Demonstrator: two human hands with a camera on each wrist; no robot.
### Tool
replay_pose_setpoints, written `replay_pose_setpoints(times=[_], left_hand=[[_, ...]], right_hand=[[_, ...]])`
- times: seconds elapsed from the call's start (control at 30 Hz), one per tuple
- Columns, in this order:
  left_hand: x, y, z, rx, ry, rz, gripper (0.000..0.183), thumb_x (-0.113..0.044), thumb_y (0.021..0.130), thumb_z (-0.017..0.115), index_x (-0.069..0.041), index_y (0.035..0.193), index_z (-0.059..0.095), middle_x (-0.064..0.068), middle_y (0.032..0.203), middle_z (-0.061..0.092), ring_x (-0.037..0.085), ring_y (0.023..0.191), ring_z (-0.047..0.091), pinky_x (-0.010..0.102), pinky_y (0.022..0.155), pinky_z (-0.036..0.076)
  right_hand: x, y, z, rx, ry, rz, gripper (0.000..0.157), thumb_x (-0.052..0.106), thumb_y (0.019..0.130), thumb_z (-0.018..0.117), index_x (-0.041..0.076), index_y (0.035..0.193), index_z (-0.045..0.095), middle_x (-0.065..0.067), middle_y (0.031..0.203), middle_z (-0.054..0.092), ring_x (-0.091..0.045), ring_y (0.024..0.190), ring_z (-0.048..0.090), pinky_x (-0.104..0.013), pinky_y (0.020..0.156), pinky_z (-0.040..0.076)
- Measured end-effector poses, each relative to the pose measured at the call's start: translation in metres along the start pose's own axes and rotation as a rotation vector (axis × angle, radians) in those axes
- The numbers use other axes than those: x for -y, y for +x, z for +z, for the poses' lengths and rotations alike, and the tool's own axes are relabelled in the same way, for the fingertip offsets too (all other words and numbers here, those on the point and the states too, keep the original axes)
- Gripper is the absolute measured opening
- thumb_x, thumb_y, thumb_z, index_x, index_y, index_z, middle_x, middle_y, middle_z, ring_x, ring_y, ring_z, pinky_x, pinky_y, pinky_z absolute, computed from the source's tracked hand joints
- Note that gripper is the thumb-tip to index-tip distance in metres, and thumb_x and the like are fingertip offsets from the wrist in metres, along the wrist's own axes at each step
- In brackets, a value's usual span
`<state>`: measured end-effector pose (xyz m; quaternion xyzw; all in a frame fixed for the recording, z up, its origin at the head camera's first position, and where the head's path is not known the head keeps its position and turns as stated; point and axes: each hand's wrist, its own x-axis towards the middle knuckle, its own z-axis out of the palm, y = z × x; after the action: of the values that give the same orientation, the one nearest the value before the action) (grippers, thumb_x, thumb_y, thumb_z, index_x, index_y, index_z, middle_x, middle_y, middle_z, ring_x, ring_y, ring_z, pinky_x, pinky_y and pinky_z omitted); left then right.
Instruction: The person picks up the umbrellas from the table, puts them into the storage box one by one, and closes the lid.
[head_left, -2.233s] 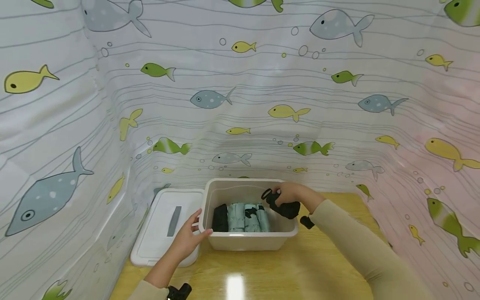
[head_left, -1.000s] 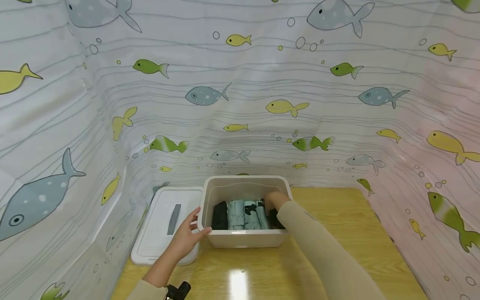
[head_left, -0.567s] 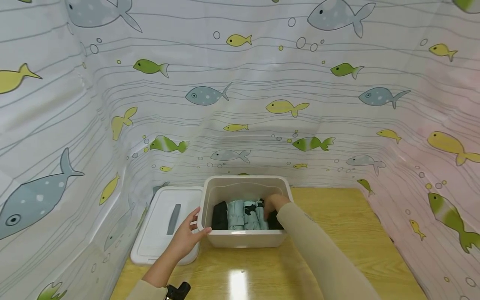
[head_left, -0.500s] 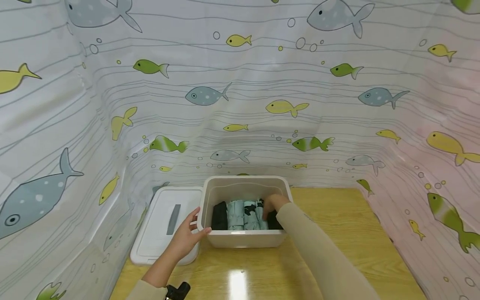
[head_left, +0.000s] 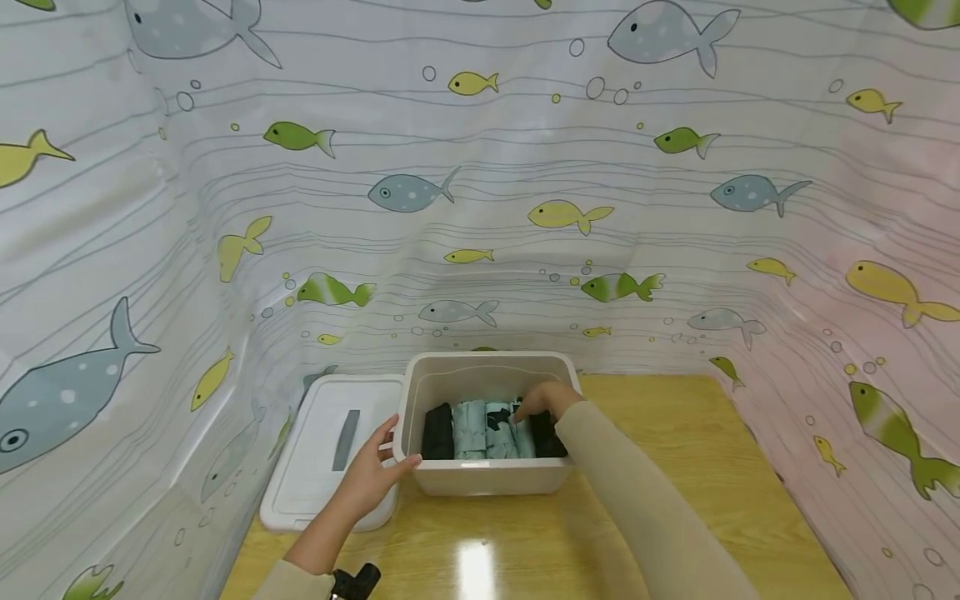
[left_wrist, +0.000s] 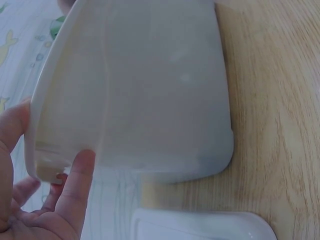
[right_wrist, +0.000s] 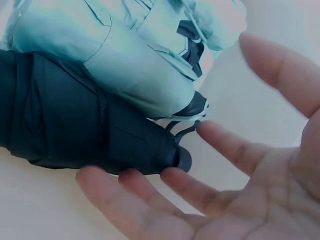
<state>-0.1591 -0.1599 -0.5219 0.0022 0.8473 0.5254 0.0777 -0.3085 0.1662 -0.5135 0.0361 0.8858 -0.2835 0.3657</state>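
A beige storage box (head_left: 495, 483) holds a row of folded umbrellas. A black umbrella (head_left: 438, 433) lies at its left end, pale teal umbrellas (head_left: 470, 429) fill the middle, and another black umbrella (head_left: 545, 437) is at the right. My left hand (head_left: 371, 477) grips the box's left rim, thumb on the front corner and fingers against the side. Inside the box, my right hand (head_left: 546, 402) is over the right-hand umbrellas. In the right wrist view its fingers are spread beside the strap end of the black umbrella (right_wrist: 100, 120), holding nothing; whether the fingertips touch it is unclear.
A white lid (head_left: 315, 450) with a grey handle lies left of the box on the wooden table (head_left: 675, 467). A fish-patterned curtain (head_left: 480, 183) hangs behind and at both sides.
The right hand has lowered the black umbrella into the box's right end and let go of it. It has since shifted slightly left. The left hand keeps its grip on the rim.
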Motion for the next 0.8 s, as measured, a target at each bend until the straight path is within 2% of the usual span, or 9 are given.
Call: replay_pose_setpoints(times=[0.03,0.07,0.23,0.37,0.53,0.8], left_hand=[[0.000,0.000,-0.001,0.000,-0.002,0.000,0.088,-0.037,0.090,0.076,-0.019,0.159,0.026,0.025,0.150,0.038,0.045,0.131,0.047,0.050,0.096,0.051],[0.000,0.000,-0.001,-0.001,-0.002,0.000,0.088,-0.038,0.090,0.076,-0.019,0.159,0.026,0.025,0.150,0.038,0.045,0.131,0.047,0.051,0.096,0.051],[0.001,0.000,-0.001,-0.008,-0.009,0.001,0.087,-0.036,0.090,0.077,-0.018,0.159,0.027,0.026,0.149,0.039,0.047,0.131,0.047,0.052,0.096,0.050],[0.002,0.000,0.000,-0.014,-0.002,-0.001,0.088,-0.037,0.089,0.077,-0.018,0.159,0.027,0.026,0.148,0.040,0.047,0.130,0.047,0.054,0.097,0.049],[0.002,0.000,0.000,-0.013,-0.007,0.000,0.090,-0.041,0.088,0.078,-0.018,0.159,0.027,0.025,0.148,0.041,0.046,0.130,0.047,0.054,0.097,0.049],[0.003,0.001,0.002,-0.022,-0.012,0.000,0.090,-0.042,0.087,0.078,-0.019,0.159,0.027,0.024,0.148,0.041,0.044,0.130,0.048,0.053,0.097,0.050]], right_hand=[[0.000,0.000,0.000,0.007,0.016,-0.004,0.080,0.038,0.084,0.082,-0.005,0.142,0.048,-0.020,0.152,0.041,-0.046,0.129,0.048,-0.055,0.096,0.050],[0.006,-0.011,-0.001,0.010,0.041,0.004,0.078,0.034,0.084,0.081,-0.005,0.142,0.048,-0.021,0.152,0.041,-0.046,0.130,0.047,-0.056,0.094,0.050],[0.008,-0.014,0.002,0.017,0.163,0.044,0.085,0.034,0.081,0.085,-0.006,0.143,0.044,-0.024,0.152,0.037,-0.047,0.130,0.044,-0.058,0.083,0.054],[0.009,-0.013,0.006,0.028,0.230,0.073,0.089,0.033,0.082,0.083,-0.007,0.147,0.038,-0.026,0.154,0.033,-0.047,0.133,0.040,-0.062,0.090,0.050],[0.007,-0.011,0.011,0.022,0.291,0.066,0.089,0.032,0.085,0.079,-0.008,0.150,0.033,-0.028,0.157,0.027,-0.047,0.137,0.035,-0.065,0.099,0.043],[0.002,-0.005,0.011,0.008,0.341,0.071,0.098,0.039,0.082,0.080,-0.006,0.152,0.027,-0.028,0.156,0.026,-0.053,0.135,0.036,-0.069,0.098,0.041]])
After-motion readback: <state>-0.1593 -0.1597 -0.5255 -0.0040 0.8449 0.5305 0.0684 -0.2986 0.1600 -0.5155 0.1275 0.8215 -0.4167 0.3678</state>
